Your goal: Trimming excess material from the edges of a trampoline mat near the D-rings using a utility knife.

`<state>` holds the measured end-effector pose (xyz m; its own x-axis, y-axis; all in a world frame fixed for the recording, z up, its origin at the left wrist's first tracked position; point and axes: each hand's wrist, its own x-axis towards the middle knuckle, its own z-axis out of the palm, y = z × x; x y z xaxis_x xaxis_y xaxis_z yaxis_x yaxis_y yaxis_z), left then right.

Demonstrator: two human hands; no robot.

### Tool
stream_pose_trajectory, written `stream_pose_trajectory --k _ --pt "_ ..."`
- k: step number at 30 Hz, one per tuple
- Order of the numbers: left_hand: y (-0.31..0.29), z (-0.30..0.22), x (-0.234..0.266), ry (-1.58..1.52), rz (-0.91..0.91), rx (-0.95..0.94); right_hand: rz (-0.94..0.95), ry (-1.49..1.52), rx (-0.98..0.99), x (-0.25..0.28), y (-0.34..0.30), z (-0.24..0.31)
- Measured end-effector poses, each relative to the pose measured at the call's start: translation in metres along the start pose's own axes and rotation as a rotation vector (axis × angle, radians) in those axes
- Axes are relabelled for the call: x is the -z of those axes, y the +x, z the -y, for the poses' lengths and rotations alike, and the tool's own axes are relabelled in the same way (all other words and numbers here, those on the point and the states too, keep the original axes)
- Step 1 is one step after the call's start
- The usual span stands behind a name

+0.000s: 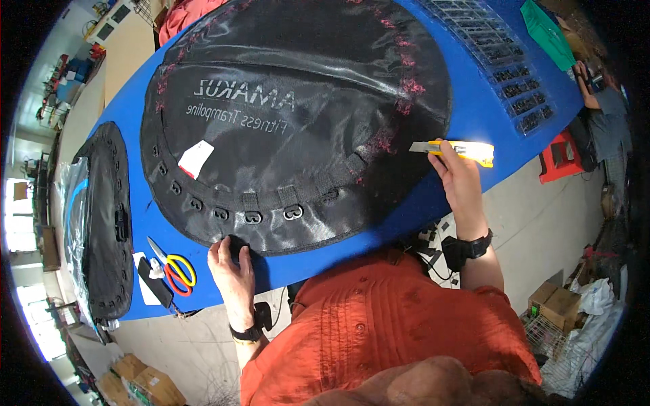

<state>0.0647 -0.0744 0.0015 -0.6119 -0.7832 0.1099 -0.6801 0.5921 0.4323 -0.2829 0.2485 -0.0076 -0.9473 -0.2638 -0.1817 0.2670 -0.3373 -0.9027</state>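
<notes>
This looks like a workshop: a broad blue tabletop (514,154), clear plastic compartment trays (512,73) of small black parts, brown cardboard boxes (556,306).

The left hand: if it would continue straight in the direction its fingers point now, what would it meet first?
The left hand would first meet the near edge of the round black mat; it may already touch it, as depth is unclear here.

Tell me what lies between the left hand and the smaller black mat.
In the head view: red-and-yellow scissors, a flat black object, a white sheet and a small white lump.
</notes>
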Motion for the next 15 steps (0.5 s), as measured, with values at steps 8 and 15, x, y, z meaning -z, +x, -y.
stream_pose_trajectory --k 8,15 --pt "-0.005 -0.011 -0.004 0.049 0.028 -0.107 -0.048 -0.065 0.036 0.016 0.028 -0.010" --pt "-0.010 -0.053 0.006 0.102 -0.037 -0.230 -0.032 -0.255 0.032 0.000 0.012 0.002"
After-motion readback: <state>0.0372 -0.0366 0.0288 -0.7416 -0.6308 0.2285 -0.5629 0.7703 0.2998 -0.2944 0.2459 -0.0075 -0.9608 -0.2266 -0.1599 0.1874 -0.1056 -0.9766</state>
